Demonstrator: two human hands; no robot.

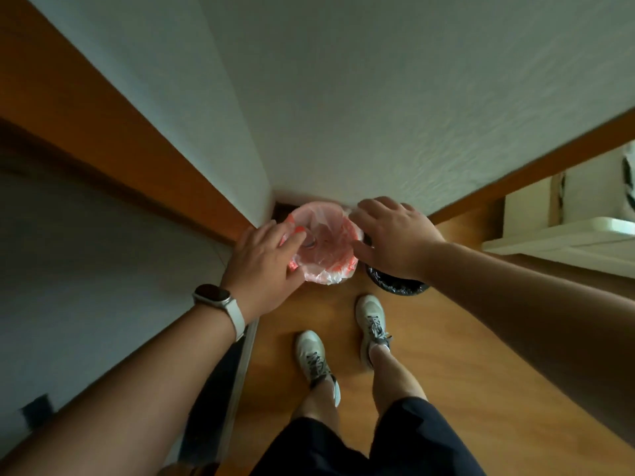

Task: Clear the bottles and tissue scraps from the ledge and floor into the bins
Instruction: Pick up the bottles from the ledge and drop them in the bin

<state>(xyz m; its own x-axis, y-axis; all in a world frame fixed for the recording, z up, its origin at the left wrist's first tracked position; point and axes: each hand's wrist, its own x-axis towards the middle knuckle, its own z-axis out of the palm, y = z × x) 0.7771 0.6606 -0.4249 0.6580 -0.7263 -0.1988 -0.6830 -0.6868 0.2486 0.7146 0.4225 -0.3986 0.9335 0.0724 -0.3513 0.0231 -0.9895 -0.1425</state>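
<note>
A translucent bin liner (330,273) is glowing pale pink, with orange-red print showing around its rim, while the second bin (395,286) beside it is gleaming black. The wooden floor (464,338) is shining orange-brown below a white, finely textured wall (343,97). The person is wearing off-white sneakers (309,345) with grey laces, dark navy shorts (326,451) and a dark-faced watch (210,292) on a cream strap.

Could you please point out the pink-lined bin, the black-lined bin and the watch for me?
Pink-lined bin (330,276): head view, on the liner folded over its near rim.
Black-lined bin (395,288): head view, on the crinkled liner at its near rim.
Watch (209,292): head view, on its dark face.
</note>
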